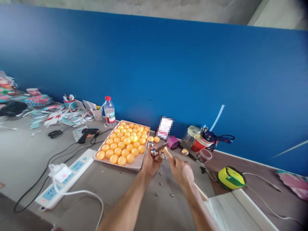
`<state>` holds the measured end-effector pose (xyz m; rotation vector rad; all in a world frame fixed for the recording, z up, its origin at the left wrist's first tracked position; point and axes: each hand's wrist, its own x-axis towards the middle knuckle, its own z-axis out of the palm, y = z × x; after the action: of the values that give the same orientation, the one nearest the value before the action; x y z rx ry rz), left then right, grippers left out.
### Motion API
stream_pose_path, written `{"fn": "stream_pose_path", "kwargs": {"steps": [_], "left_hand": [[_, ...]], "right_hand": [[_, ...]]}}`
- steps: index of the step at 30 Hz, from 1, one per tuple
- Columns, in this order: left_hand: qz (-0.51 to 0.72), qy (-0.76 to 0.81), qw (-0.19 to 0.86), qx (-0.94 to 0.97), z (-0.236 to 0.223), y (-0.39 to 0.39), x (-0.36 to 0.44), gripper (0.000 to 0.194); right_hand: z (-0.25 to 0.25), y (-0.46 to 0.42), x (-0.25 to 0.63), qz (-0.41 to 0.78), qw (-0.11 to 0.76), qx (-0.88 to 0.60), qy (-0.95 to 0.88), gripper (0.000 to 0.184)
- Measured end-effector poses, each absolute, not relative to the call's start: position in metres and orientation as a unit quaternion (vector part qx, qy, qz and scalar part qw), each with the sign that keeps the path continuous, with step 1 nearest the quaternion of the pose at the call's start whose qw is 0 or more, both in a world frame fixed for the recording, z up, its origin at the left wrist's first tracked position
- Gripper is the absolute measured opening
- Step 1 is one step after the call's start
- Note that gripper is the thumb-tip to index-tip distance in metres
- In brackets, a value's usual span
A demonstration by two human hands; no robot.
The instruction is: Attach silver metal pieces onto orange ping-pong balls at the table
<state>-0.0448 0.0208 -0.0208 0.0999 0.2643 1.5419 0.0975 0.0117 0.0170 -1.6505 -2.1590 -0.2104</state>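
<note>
My left hand (152,164) is closed around a shiny silver ball-like piece (154,151), beside the right edge of a shallow tray (138,166). More silver pieces (164,156) show close to its fingers. My right hand (182,170) grips a pale wooden stick (200,192), whose upper end reaches toward the left hand. A dark pointed piece (162,147) sticks out above the left fingers; what it belongs to is unclear. Rows of orange ping-pong balls (130,158) fill the tray. Several small metal beads (171,195) lie on the table below the hands.
Left of the tray are a white power strip (77,166), a black glue gun (88,134), scissors (55,133) and a water bottle (110,112). A clear jar (191,137), a red cup (201,144) and a yellow-green case (230,178) stand right. A blue partition (154,64) rises behind.
</note>
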Motion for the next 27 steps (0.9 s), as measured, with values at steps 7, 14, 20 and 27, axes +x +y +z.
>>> {"fn": "stream_pose_path", "kwargs": {"steps": [7,14,20,27], "left_hand": [[0.689,0.122,0.713,0.041,-0.018,0.019,-0.041,0.029],[0.674,0.078,0.734,0.037,-0.017,0.016,-0.045,0.032],[0.671,0.042,0.739,0.041,-0.014,0.014,-0.049,0.021],[0.697,0.121,0.707,0.01,-0.018,0.018,-0.046,0.038]], "right_hand": [[0.023,0.009,0.1,-0.054,0.236,-0.605,-0.758,0.051],[0.026,0.01,0.102,-0.049,0.276,-0.593,-0.755,0.052],[0.047,0.008,0.116,-0.03,0.345,-0.608,-0.714,0.055],[0.022,0.009,0.097,-0.072,0.187,-0.603,-0.772,0.046]]}}
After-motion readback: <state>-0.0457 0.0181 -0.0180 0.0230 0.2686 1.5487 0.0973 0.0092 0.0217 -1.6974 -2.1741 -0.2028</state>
